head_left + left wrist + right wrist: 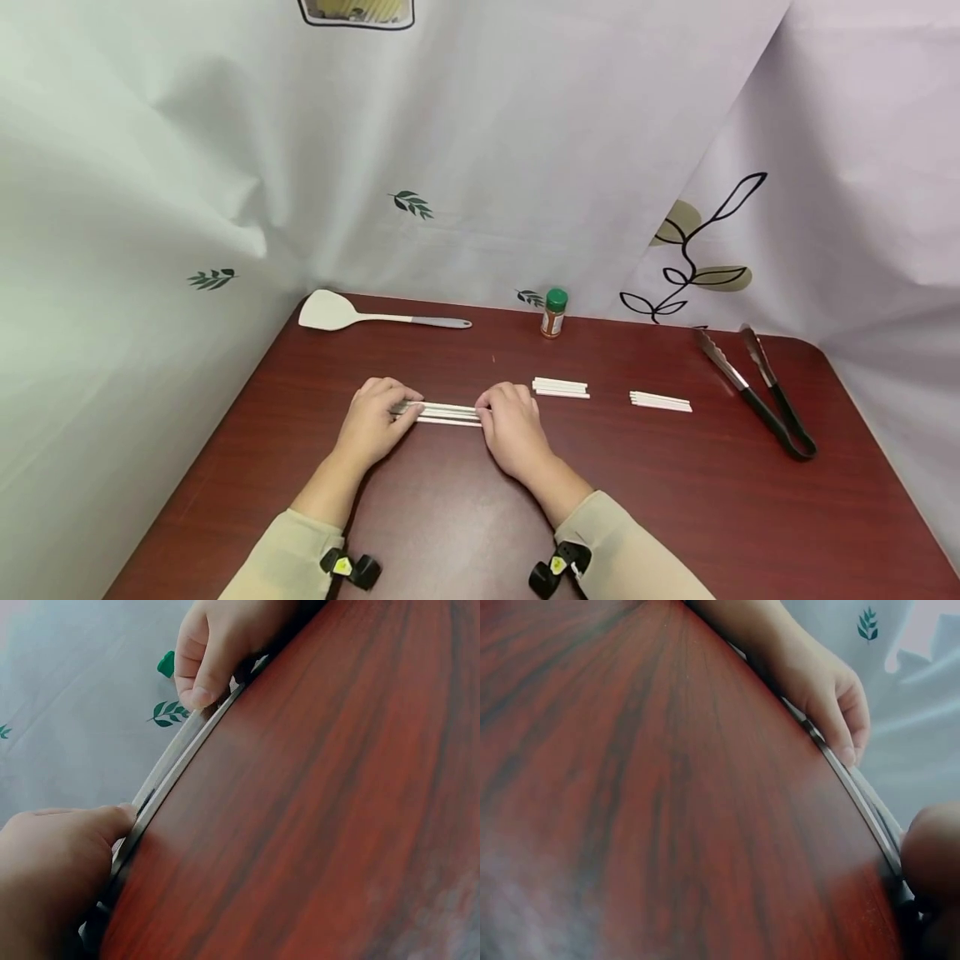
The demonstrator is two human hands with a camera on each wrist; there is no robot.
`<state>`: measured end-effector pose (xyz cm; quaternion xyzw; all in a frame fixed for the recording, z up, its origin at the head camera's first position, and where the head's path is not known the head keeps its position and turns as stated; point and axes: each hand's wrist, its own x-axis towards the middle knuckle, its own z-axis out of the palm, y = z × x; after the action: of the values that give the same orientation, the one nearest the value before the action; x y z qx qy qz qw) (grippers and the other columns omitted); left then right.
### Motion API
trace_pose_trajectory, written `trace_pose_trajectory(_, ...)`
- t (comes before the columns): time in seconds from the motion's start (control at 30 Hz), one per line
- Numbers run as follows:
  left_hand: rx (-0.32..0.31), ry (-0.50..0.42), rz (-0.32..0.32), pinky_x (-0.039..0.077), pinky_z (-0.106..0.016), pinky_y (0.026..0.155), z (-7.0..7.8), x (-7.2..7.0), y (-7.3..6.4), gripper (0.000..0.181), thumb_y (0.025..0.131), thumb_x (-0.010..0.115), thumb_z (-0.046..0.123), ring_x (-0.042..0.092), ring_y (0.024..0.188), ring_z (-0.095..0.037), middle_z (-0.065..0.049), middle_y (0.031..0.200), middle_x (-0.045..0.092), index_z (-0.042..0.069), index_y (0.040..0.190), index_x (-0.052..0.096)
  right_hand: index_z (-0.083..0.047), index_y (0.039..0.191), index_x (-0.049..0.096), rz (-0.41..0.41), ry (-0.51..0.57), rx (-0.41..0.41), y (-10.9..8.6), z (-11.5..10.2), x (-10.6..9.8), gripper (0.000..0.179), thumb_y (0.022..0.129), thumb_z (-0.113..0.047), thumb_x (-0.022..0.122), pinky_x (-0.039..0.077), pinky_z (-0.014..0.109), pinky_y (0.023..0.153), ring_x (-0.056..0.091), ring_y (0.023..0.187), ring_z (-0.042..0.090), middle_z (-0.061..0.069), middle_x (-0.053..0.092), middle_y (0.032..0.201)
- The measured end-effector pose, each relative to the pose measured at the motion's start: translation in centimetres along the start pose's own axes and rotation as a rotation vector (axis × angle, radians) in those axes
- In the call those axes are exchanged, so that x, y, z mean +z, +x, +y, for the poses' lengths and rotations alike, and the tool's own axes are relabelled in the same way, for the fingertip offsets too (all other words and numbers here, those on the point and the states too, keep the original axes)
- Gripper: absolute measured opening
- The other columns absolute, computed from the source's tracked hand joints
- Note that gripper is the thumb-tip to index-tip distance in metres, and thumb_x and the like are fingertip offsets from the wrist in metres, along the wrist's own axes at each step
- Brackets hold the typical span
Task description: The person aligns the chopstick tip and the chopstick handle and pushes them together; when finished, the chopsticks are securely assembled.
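Note:
Several thin white sticks [448, 411] lie side by side, left to right, on the table between my two hands. My left hand [372, 421] pinches a stick at the left end, its thumb along the near side. At the other end my right hand [513, 427] has thumb and fingers around the stick ends. In the left wrist view the right thumb and fingers pinch a pale stick [166, 759], raised slightly above another one lying lower. The stick ends are hidden under the fingers.
Two rows of short white sticks, one nearer [561, 387] and one farther right [660, 402], lie right of my hands. A white spatula [330, 312] and a green-capped spice bottle [553, 313] are at the back. Black-handled tongs [757, 392] lie at the right.

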<state>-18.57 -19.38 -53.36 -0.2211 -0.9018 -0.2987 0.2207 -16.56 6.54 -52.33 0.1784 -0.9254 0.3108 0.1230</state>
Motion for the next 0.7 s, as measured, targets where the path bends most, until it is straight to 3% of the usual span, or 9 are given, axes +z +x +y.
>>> trace_pose_trajectory(0.33, 0.069, -0.012, 0.093, 0.049, -0.039, 0.079, 0.2, -0.1, 0.2, 0.012, 0.087, 0.089, 0.015, 0.060, 0.087, -0.020, 0.005, 0.092, 0.070, 0.017, 0.096, 0.081, -0.013, 0.101, 0.078, 0.139, 0.096, -0.057, 0.1, 0.4, 0.0, 0.007, 0.097, -0.018, 0.077, 0.048, 0.046, 0.087, 0.059, 0.092, 0.024, -0.001, 0.071, 0.095)
trace_pose_trajectory(0.7, 0.116, -0.029, 0.142, 0.047, -0.044, 0.079, 1.1, 0.3, 0.3, 0.013, 0.085, 0.090, 0.013, 0.061, 0.084, -0.019, 0.007, 0.091, 0.071, 0.016, 0.094, 0.082, -0.019, 0.090, 0.079, 0.237, 0.068, -0.174, 0.1, 1.6, -0.4, 0.008, 0.089, -0.019, 0.087, 0.047, 0.037, 0.080, 0.056, 0.084, 0.017, -0.007, 0.065, 0.084)
